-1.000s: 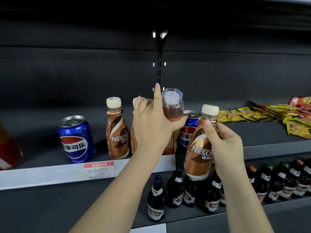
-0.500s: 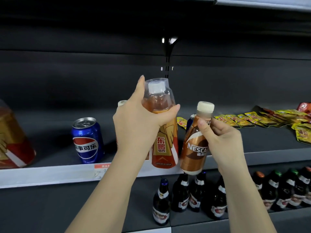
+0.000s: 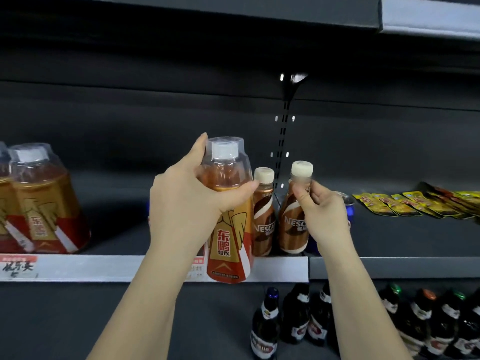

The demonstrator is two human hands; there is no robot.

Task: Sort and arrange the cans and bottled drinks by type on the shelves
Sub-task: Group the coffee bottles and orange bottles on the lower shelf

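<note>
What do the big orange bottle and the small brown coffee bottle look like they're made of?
Orange bottle in the left hand: likely clear plastic, since the liquid shows through its glossy shoulder; printed wrap below. Coffee bottle in the right hand: probably plastic under a shiny brown sleeve, with a matte cream cap.

Three gold energy drink bottles (image 3: 228,229) with clear dome caps show: one held up in front of the shelf, two standing at the far left. Two brown Nescafé bottles (image 3: 263,216) with cream caps. One blue can (image 3: 346,203) peeks out behind the right hand. Yellow snack packets (image 3: 384,205) lie in an overlapping row, perhaps six, hard to count. On the lower shelf stand dark glass bottles (image 3: 266,326), about seven in view.
</note>
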